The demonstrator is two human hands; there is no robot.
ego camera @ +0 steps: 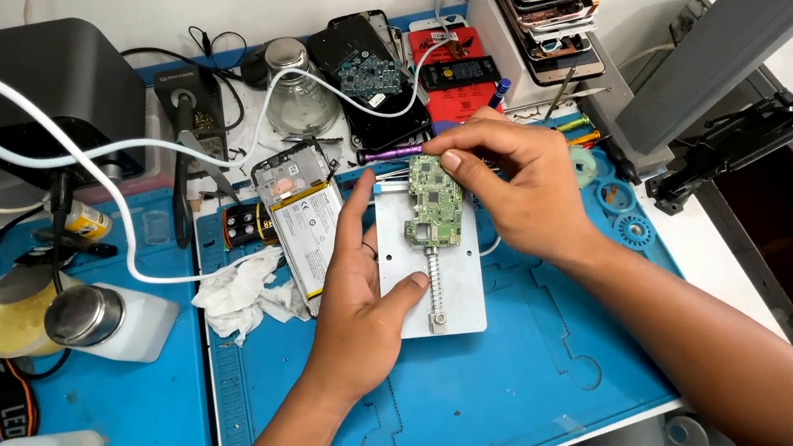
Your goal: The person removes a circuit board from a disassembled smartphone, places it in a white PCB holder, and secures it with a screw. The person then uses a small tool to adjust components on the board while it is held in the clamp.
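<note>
Circuit board (436,203), green, is lying on the metal holder plate (456,296) between my hands; my right hand (524,192) is pinching its far edge, while my left hand (364,287), fingers spread, is steadying the plate.

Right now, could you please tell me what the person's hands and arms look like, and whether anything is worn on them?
Both forearms are bare, with no sleeves in view and no gloves. The left hand wears a thin dark ring on one finger. The right hand shows no ring, watch or band. No wrist straps or cables attach to either arm.
</note>
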